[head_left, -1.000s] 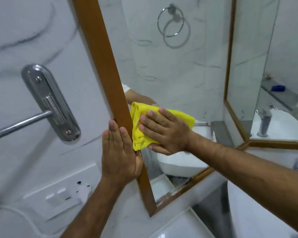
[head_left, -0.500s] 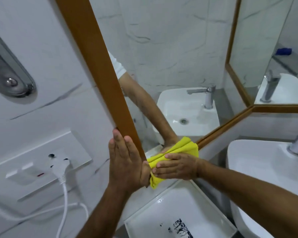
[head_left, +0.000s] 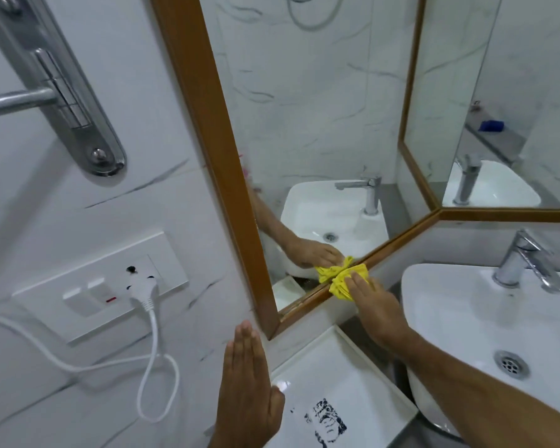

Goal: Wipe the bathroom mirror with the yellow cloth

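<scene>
The bathroom mirror (head_left: 311,101) has a brown wooden frame (head_left: 207,130) and hangs on the white marble wall. My right hand (head_left: 374,310) presses a bunched yellow cloth (head_left: 348,279) against the mirror's bottom frame rail, near the lower edge of the glass. The glass reflects the cloth and the hand just above it. My left hand (head_left: 248,383) is flat, fingers straight and together, held by the wall below the mirror's lower left corner, holding nothing.
A white basin (head_left: 466,305) with a chrome tap (head_left: 524,263) sits at right. A white tray (head_left: 340,392) with a black print lies below the mirror. A wall socket (head_left: 101,282) with a plugged white cable (head_left: 152,347) and a chrome towel-rail bracket (head_left: 68,88) are at left. A second mirror panel (head_left: 498,92) adjoins at right.
My right hand slid the cloth down the mirror's left side, then rightward along the bottom rail. My left hand came off the frame and dropped below the corner.
</scene>
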`<state>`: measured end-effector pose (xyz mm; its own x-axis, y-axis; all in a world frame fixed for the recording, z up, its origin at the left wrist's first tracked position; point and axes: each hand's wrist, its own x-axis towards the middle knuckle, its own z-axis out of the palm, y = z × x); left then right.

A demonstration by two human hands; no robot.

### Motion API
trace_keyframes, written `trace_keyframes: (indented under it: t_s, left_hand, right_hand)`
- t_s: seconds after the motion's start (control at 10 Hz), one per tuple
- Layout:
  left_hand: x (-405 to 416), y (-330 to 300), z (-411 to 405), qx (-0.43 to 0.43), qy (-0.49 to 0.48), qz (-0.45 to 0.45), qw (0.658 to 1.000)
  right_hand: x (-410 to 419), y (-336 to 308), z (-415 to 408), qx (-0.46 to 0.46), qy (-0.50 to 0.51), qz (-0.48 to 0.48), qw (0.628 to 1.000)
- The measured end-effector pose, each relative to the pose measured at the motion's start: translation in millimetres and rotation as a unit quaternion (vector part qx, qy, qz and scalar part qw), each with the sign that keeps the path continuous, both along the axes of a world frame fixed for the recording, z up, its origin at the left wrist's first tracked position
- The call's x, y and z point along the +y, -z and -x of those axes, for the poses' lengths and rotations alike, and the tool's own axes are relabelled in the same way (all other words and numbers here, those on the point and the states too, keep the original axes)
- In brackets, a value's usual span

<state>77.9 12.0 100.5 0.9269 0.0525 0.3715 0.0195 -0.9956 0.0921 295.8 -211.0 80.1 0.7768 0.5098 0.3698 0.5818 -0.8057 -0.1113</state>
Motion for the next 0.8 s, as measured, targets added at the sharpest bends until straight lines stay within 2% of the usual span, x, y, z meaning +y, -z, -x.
trace_keyframes:
  t_s: [0.1, 0.2, 0.3, 0.4, 0.5, 0.6, 0.7, 0.8]
  left_hand:
    - [-8.1, 14.6, 9.2, 0.055, -0.025, -0.051, 0.997]
    - [-14.4, 22.3, 9.7, 0.048, -0.032, -0.12, 0.991]
    - [-14.5, 31.8, 12.5, 0.086, -0.03, -0.112, 0.99]
    - [-3.4, 55.9, 15.3, 0.075, -0.046, -0.154, 0.984]
    - [10.5, 94.7, 19.4, 0.053, -0.033, -0.148, 0.987]
    - [20.1, 115.5, 14.2, 0.035, 0.021, -0.146, 0.988]
    - [23.8, 115.3, -4.5, -0.065, 0.062, -0.125, 0.988]
    - [-0.3, 80.4, -33.1, -0.288, 0.133, -0.077, 0.945]
  right_hand:
    - [-12.0, -4.8, 9.0, 0.098, 0.046, -0.048, 0.993]
    - [-6.4, -0.5, 37.9, 0.148, 0.062, -0.117, 0.98]
    - [10.4, 15.4, 76.4, 0.148, 0.032, -0.105, 0.983]
    - [28.3, 38.4, 109.5, 0.13, -0.032, -0.087, 0.987]
    - [44.5, 70.5, 136.5, 0.136, -0.077, 0.007, 0.988]
    - [51.5, 117.6, 143.8, 0.114, -0.105, -0.018, 0.988]
    - [43.5, 153.2, 151.4, 0.125, -0.047, 0.018, 0.991]
    - [37.1, 190.3, 148.2, 0.063, -0.032, 0.01, 0.997]
